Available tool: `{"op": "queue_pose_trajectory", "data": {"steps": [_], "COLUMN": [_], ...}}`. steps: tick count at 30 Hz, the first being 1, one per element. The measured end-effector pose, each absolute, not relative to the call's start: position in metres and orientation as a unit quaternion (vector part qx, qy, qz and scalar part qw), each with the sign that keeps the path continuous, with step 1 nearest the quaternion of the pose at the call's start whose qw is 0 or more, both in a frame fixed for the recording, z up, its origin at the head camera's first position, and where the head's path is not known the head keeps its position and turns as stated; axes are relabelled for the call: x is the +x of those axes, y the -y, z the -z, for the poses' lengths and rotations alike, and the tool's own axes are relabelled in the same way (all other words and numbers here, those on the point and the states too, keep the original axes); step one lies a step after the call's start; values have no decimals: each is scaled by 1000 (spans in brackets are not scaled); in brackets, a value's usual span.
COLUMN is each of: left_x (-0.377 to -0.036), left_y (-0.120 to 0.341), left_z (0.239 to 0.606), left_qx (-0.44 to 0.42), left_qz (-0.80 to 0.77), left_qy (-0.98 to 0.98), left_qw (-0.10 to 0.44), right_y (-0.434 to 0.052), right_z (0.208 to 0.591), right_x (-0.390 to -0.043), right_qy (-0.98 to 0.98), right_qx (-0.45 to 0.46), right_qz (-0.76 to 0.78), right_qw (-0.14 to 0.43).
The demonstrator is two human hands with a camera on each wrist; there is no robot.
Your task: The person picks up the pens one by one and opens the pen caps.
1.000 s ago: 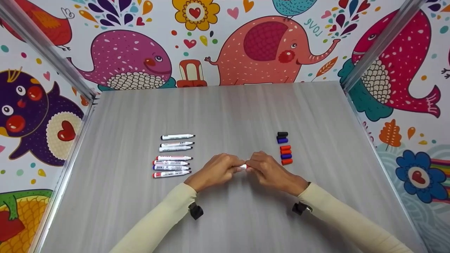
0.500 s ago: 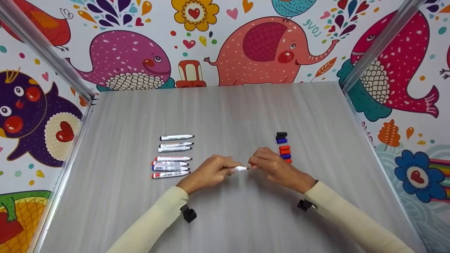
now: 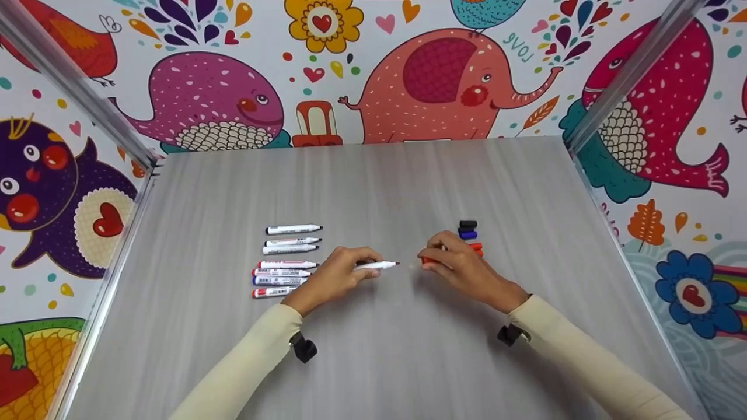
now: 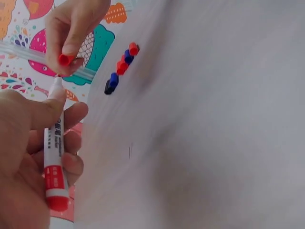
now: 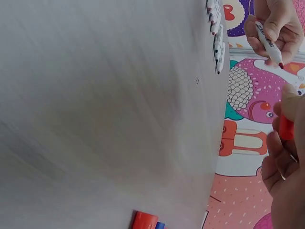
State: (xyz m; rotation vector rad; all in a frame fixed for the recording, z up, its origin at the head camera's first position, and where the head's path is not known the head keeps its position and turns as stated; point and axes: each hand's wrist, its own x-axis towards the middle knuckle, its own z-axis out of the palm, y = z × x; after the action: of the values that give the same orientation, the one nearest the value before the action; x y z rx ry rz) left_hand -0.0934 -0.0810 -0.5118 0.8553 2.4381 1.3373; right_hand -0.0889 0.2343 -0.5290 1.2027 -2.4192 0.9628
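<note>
Since a second ago your hands have parted: left hand (image 3: 335,271) grips the uncapped red marker (image 3: 378,265), right hand (image 3: 455,265) pinches its red cap (image 4: 65,59). Uncapping step. Next calls for laying the marker by the marker row (image 3: 285,259), the cap by the loose caps (image 3: 468,228).

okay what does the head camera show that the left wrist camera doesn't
Only the head view shows the row of uncapped markers lying at the left of the table, both sleeves, and the left hand from above.

Only the left wrist view shows the red band at the held marker rear end and the red cap plainly pinched in the right hand.

Both show the marker uncapped, its tip apart from the cap, and the loose caps in a line on the table.
</note>
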Motion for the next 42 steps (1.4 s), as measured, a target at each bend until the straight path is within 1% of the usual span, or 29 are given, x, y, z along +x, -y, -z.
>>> {"op": "queue_pose_trajectory", "data": {"steps": [4,8,17,20,27,32,39,42], "left_x": [-98,-102,-114,-118,-130,-139,-151,-158], "left_y": [88,95,115,122,143,159,180,189], "left_z": [514,515,518,521,523,520,522,523], "left_qx": [289,294,275,264,254,224,194,188], "left_qz": [-454,-445,-440,-437,-435,-447,-429,-416], "left_qy": [-838,-843,-853,-859,-863,-866,-881,-889], "left_qw": [91,67,50,47,34,33,42,36], "right_y": [-237,-241,-251,-256,-269,-278,-291,-295], "right_z": [530,531,538,539,541,546,553,553], "right_x": [-92,-96,-112,-117,-128,-137,-147,-152], "right_qy": [845,849,845,847,867,870,875,880], "right_qx": [398,395,382,365,293,266,232,210], "right_qz": [-336,-329,-350,-369,-399,-413,-423,-424], "right_qw": [122,121,130,113,60,47,46,31]}}
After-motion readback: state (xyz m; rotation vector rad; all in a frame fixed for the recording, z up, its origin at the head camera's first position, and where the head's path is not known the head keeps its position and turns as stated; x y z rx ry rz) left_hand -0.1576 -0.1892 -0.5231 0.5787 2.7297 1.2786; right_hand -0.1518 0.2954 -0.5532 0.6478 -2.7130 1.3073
